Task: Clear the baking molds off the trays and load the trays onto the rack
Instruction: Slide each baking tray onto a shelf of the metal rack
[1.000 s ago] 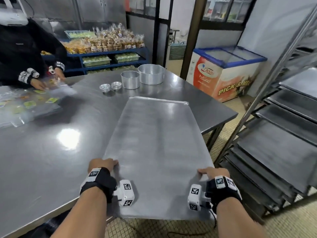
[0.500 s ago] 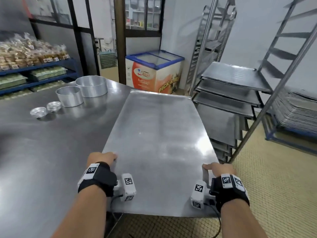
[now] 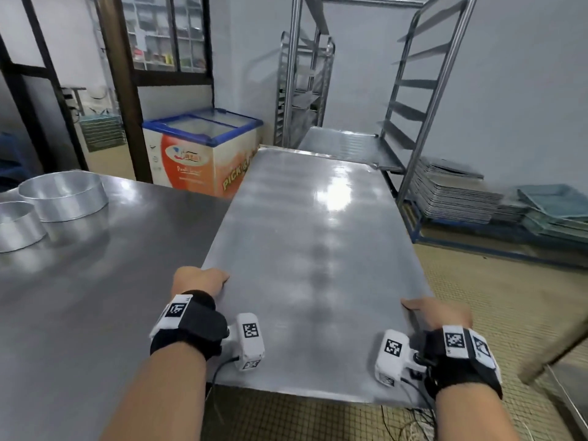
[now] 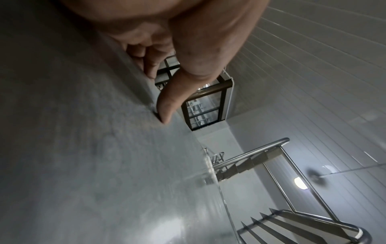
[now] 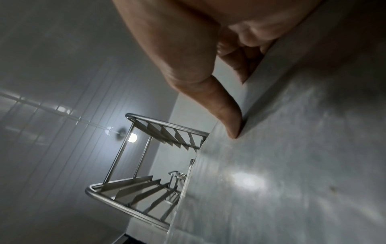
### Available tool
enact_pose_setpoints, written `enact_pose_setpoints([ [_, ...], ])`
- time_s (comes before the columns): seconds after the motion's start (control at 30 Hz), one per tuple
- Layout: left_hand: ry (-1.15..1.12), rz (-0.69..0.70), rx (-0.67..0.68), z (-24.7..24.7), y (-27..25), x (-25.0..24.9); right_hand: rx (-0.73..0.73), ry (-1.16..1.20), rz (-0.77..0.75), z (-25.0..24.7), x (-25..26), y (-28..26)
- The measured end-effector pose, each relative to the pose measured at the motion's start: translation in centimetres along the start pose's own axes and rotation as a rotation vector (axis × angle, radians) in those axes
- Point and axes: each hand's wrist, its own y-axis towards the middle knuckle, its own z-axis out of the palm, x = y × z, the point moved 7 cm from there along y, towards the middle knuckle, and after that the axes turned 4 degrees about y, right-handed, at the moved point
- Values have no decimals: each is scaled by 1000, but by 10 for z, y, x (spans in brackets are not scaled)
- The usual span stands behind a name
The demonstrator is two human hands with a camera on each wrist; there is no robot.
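A large bare metal baking tray hangs level in the air, its left part over the steel table and its right part past the table's edge. My left hand grips its left edge, thumb on top and fingers curled underneath. My right hand grips the right edge the same way. The tray's far end points at the steel rack, where another tray lies on a rail. Two round baking molds stand on the table at far left.
A chest freezer stands beyond the table's far corner. A second rack is behind it by the wall. Stacks of trays lie on a low blue frame right of the rack. Tiled floor lies below the tray's near end.
The tray and both hands have swung to the right, off the table and toward the rack. The molds have slid to the far left of view; the other person is out of sight.
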Motion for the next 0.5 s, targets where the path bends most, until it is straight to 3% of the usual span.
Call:
enact_pose_setpoints([
  [0.27, -84, 56, 45, 65, 26, -47, -128, 69, -36, -23, 38, 34],
  [0.5, -55, 115, 38, 111, 52, -82, -94, 97, -50, -12, 72, 73],
])
